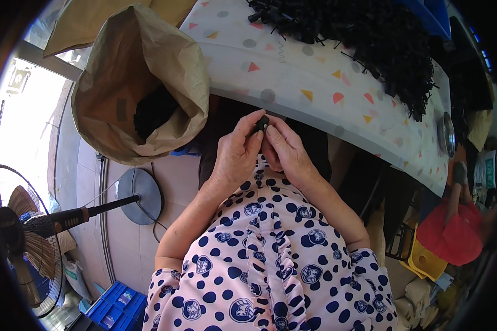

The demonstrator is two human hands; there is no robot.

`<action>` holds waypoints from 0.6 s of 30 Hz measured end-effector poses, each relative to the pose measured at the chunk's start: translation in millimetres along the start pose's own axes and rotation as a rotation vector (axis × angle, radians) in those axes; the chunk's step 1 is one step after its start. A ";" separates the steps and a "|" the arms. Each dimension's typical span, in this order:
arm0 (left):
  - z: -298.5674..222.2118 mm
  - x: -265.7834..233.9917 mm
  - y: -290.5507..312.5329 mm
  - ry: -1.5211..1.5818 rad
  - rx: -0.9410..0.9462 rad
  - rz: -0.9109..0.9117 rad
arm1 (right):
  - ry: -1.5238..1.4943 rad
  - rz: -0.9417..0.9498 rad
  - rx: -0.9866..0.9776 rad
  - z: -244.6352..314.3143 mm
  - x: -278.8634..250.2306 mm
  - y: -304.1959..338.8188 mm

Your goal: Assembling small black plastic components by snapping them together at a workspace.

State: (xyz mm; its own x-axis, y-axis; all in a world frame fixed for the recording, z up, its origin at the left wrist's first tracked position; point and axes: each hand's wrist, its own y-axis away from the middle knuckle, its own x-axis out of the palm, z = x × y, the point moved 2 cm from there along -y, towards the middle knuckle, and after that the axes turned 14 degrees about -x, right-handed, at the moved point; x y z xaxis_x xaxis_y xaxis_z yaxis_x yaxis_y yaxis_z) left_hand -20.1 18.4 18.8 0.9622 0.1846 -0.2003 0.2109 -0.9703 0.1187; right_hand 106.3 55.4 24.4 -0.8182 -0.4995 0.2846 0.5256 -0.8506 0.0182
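My left hand (238, 147) and my right hand (288, 144) meet in front of my lap, just short of the table's near edge. Between their fingertips they pinch a small black piece (263, 122); its exact kind is too small to make out. A large heap of small black pieces (364, 41), thin and stick-like at its edges, lies on the far right part of the table. Left of my hands an open brown paper sack (190, 83) stands, with black pieces (156, 110) inside it.
The table (281, 71) has a white cover with coloured shapes. A metal bowl (446, 134) sits at its right edge, a blue bin (428, 16) behind the heap. At left are a standing fan (27, 237) and a blue crate (116, 307). A person in red (450, 231) is at right.
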 end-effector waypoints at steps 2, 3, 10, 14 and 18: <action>-0.1 1.3 -0.3 -0.009 0.019 -0.014 | 0.013 0.003 -0.009 -1.8 0.2 -0.8; -0.6 1.8 -0.7 -0.020 0.041 -0.029 | 0.000 -0.007 0.002 -2.2 0.1 -1.1; -5.2 3.1 0.1 -0.135 0.124 -0.067 | -0.033 -0.034 0.021 -7.8 -0.1 -2.1; -5.6 2.4 0.0 -0.198 0.167 -0.112 | -0.013 -0.018 -0.051 -12.1 0.3 -7.0; -10.7 -4.4 -7.4 -0.290 0.215 -0.149 | -0.015 0.054 -0.047 -20.9 -6.5 -22.3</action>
State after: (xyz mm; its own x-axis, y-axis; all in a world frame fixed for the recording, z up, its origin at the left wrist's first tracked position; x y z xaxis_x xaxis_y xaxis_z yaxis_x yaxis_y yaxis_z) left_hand -24.1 26.5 29.2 0.8283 0.3043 -0.4703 0.2744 -0.9524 -0.1330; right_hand 95.0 74.1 2.1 -0.7853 -0.5424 0.2984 0.5568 -0.8296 -0.0426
